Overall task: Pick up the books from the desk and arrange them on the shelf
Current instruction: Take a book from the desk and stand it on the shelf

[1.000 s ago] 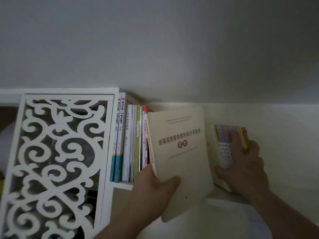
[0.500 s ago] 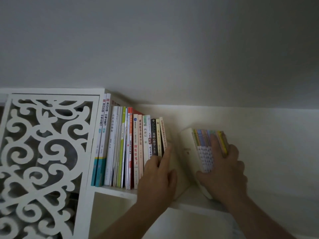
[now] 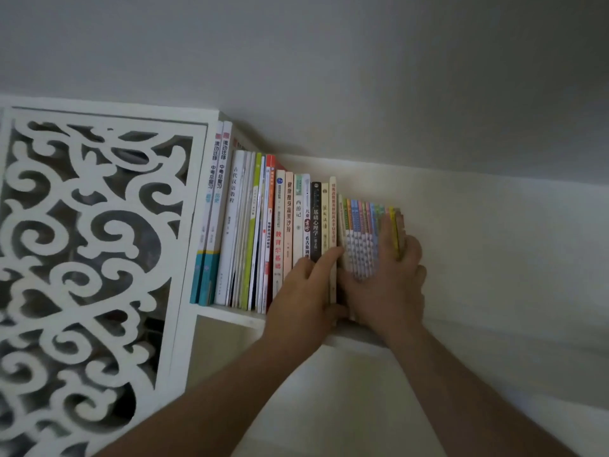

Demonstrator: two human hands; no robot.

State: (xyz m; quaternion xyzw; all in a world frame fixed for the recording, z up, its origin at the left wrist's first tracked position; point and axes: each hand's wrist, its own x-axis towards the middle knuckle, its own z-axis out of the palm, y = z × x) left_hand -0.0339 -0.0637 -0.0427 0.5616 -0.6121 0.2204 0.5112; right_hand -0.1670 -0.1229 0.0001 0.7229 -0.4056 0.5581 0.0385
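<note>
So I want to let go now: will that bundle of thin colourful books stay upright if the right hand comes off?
Probably not reliably. The thin colourful books look slim and floppy, so they could fan out or lean right, where the shelf shows no support. The right hand is all that props that open end.

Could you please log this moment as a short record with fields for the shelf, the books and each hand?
shelf: white shelf, books standing upright in a row
tall books: two blue-footed spines at the row's left end
cream book: thin spine, in the row beside the black book
bundle: colourful thin books at the row's right end
left hand: fingers on the row's spines
right hand: wrapped round the bundle
panel: white carved screen left of the books
</note>
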